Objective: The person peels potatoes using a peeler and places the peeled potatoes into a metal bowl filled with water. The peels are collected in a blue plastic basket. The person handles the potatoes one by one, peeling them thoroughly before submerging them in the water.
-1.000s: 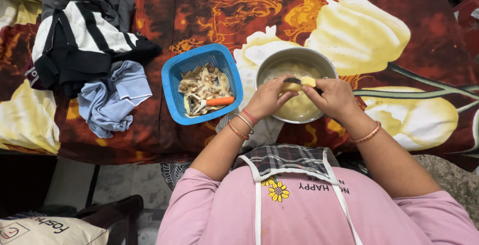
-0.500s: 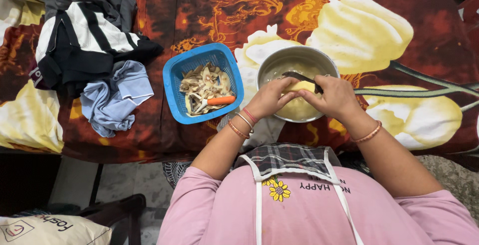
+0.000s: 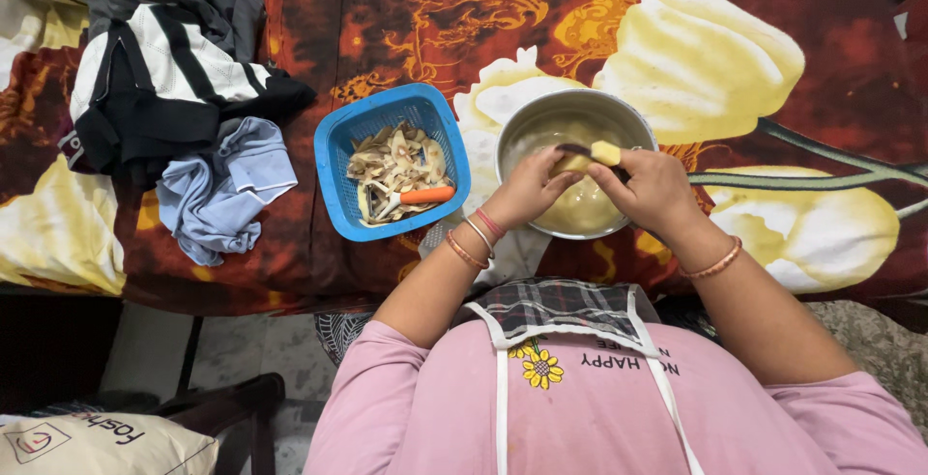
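both hands meet over the round steel bowl (image 3: 527, 127), which sits at 12 o'clock from the person on the red flowered bedspread (image 3: 773, 11). the left hand (image 3: 527, 188) has its grip clamped on a pale yellow peeled potato piece (image 3: 594, 155); the right hand (image 3: 652, 190) is closed on a dark-bladed knife (image 3: 568, 149). at 9 o'clock of the bowl, just beside it, stands the square blue plastic basket of peelings (image 3: 338, 146); open bedspread lies at 3 o'clock. half a second ago the potato sat lower in the bowl; now it is raised.

Basket (image 3: 333, 161) left of pot (image 3: 522, 127) — clothes (image 3: 174, 98) farther left.
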